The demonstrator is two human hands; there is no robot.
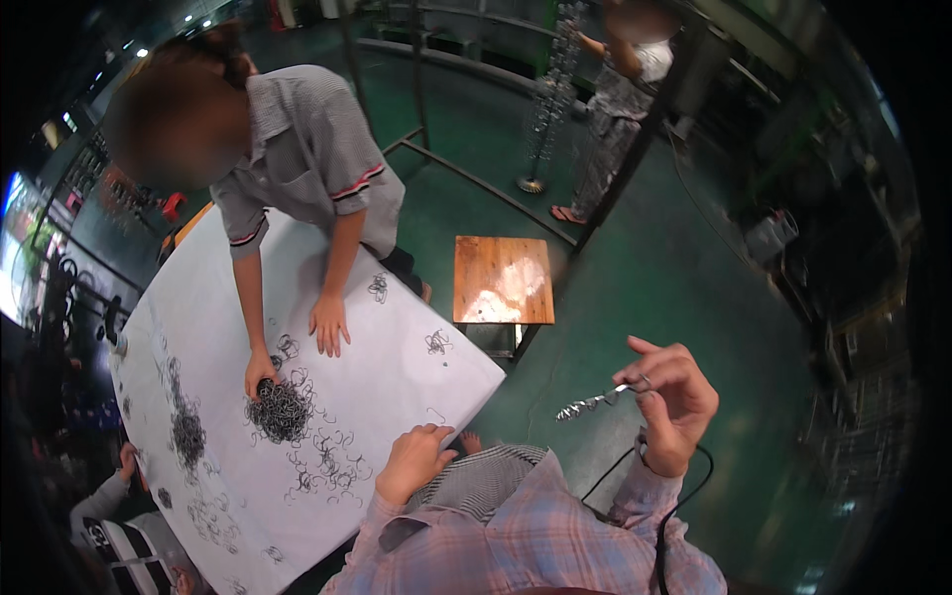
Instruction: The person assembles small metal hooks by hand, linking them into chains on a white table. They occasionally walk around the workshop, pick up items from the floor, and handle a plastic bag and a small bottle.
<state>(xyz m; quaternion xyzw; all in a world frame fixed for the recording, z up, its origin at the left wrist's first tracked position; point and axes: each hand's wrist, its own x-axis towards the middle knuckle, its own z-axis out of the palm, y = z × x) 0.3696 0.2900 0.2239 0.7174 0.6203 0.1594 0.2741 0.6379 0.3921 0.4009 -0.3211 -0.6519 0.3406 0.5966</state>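
My right hand point(676, 402) is raised off the table's right side. Its thumb and fingers pinch one end of a short strand of shiny metal rings point(592, 403), which points left over the green floor. My left hand point(415, 462) rests at the near edge of the white table point(436, 382), its fingers loosely stretched and nothing visible in them. A thin curved wire piece lies on the table just beyond those fingers. Farther left is a dark heap of bent metal wire rings point(282, 412), with many loose ones point(327, 466) scattered nearer to me.
Across the table a person in a grey shirt point(317, 129) has one hand in the heap. Another person's sleeve point(99, 506) shows at lower left. A wooden stool point(503, 278) stands beyond the table corner. Farther back, someone stands by a tall rack of shiny metal pieces point(555, 99).
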